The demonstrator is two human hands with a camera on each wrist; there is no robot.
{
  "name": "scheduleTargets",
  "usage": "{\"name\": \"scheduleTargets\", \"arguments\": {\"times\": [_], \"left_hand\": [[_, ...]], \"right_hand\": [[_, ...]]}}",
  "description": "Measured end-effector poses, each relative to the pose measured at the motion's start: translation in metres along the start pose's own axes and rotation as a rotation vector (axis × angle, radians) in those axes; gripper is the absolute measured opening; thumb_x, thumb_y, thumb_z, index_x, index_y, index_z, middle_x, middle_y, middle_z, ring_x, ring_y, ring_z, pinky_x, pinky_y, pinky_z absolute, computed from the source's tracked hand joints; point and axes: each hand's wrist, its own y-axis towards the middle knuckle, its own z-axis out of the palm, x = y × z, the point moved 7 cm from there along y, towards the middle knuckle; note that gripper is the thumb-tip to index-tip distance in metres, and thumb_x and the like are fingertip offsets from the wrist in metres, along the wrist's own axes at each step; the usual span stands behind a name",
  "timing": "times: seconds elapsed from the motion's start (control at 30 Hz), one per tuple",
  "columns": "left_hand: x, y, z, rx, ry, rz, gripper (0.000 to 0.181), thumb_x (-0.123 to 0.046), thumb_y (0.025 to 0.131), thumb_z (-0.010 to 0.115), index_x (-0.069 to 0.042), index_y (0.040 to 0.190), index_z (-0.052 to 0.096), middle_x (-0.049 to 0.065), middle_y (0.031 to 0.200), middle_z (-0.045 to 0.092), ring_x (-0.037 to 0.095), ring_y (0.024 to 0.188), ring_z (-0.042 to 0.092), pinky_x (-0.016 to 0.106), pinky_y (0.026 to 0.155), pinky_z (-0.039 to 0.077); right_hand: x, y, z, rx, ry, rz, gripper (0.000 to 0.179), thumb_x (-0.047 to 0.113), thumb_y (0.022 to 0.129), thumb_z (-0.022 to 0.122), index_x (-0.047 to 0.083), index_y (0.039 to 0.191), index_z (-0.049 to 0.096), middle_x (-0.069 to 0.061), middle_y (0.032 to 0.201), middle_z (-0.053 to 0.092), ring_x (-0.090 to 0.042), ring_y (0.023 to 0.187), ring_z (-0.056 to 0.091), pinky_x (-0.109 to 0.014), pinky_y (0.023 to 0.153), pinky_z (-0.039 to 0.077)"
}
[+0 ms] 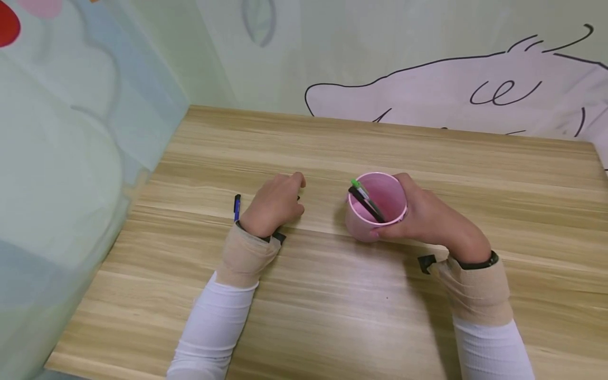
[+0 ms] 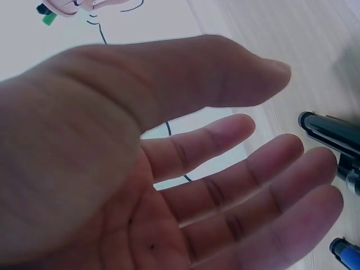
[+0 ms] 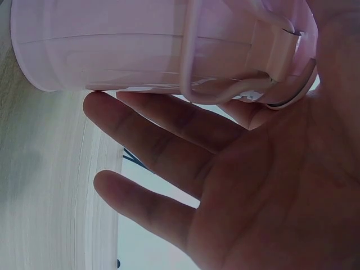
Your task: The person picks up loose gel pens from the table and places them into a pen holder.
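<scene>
My right hand (image 1: 423, 216) grips a small pink bucket (image 1: 363, 229) at its rim, thumb on the near side and fingers along the far side. In the right wrist view, a folded handle (image 3: 188, 56) lies against the bucket's wall. Inside lean a black pen (image 1: 364, 203) and a pen with a green end (image 1: 357, 186). To the left, my left hand (image 1: 273, 206) hovers low over the table with its fingers loosely extended. Beyond its fingertips, in the left wrist view, are a black pen (image 2: 332, 130) and a blue pen (image 2: 347, 254), the black one partly out of frame.
The wood-grain table (image 1: 332, 316) meets a wall (image 1: 266, 68) with cartoon drawings along its back edge. Another pale wall (image 1: 57, 158) runs down the left side. Both wrists wear beige wraps (image 1: 247, 256) with black straps.
</scene>
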Motion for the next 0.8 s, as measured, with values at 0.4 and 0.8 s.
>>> {"name": "scheduleTargets", "arguments": {"times": [0.4,0.8], "left_hand": [[0.0011,0.0019,0.0023,0.024,0.015,-0.014,0.038,0.0,0.085,0.065,0.004,0.123,0.061,0.017,0.114,0.066,0.028,0.094,0.059,0.04,0.08,0.051],[0.0006,0.0042,0.0069,0.022,0.053,0.011,0.019,0.006,0.082,0.063,0.001,0.1,0.063,0.012,0.093,0.062,0.025,0.079,0.054,0.035,0.067,0.047]], "right_hand": [[-0.0003,-0.0007,-0.0003,0.002,0.012,0.008,0.092,0.029,0.066,0.097,0.005,0.135,0.041,-0.016,0.126,0.061,-0.03,0.114,0.06,-0.048,0.097,0.048],[-0.0001,-0.0003,-0.0006,-0.001,-0.003,0.004,0.091,0.028,0.066,0.097,0.004,0.133,0.041,-0.016,0.126,0.061,-0.031,0.113,0.061,-0.048,0.096,0.048]]}}
